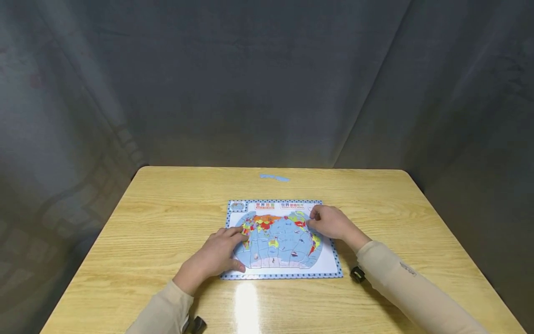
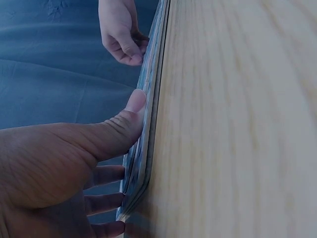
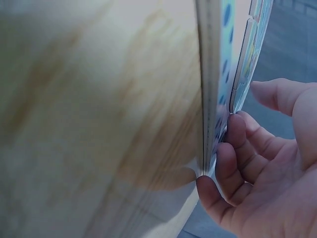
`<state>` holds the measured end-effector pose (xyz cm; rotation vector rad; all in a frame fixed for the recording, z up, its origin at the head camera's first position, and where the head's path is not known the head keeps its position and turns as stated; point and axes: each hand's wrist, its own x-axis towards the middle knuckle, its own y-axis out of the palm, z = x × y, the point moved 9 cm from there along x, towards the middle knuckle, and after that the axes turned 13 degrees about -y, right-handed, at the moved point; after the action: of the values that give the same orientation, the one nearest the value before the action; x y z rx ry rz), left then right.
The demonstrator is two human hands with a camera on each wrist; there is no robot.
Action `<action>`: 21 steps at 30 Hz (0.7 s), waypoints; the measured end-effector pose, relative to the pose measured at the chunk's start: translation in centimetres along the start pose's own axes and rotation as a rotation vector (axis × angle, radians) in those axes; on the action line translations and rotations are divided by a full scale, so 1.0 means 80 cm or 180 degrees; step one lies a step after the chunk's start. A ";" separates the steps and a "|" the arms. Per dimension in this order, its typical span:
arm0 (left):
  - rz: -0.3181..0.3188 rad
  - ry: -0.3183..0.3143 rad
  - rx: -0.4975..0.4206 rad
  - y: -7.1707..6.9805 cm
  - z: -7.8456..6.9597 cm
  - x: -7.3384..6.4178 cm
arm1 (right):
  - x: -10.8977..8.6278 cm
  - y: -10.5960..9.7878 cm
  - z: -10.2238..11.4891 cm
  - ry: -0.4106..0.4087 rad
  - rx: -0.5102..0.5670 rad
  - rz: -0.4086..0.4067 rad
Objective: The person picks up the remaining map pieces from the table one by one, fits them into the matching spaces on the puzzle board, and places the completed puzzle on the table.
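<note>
A world map jigsaw puzzle [image 1: 288, 241] lies on the wooden table, set in a white board [image 1: 331, 266] with a blue dotted border. My left hand [image 1: 221, 253] rests on the map's left side, fingers straight and spread, thumb on the lower left edge. In the left wrist view the left thumb [image 2: 134, 101] presses the board's face. At the map's upper right, the fingertips of my right hand [image 1: 331, 221] touch the puzzle. Seen from the right wrist, the right hand [image 3: 267, 153] has bent fingers against the board, its thumb apart from them.
One light blue puzzle piece [image 1: 274, 177] lies by itself near the table's far edge, beyond the board. Dark grey curtains [image 1: 250, 93] hang behind the table [image 1: 167, 195] and along both its sides.
</note>
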<state>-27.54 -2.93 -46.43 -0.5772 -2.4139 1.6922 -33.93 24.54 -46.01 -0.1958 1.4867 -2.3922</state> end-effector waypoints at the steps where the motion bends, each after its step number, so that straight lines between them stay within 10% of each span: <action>1: -0.0008 -0.0020 -0.0001 -0.001 0.001 -0.001 | 0.003 0.000 0.002 -0.0032 0.0007 0.0006; 21: -0.0002 -0.0112 0.0268 0.006 -0.002 0.000 | 0.044 -0.005 0.006 -0.0255 0.0110 -0.0103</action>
<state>-27.40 -2.67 -46.79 -0.5392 -2.3525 1.8084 -37.20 23.10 -45.62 -0.3061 1.4162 -2.4038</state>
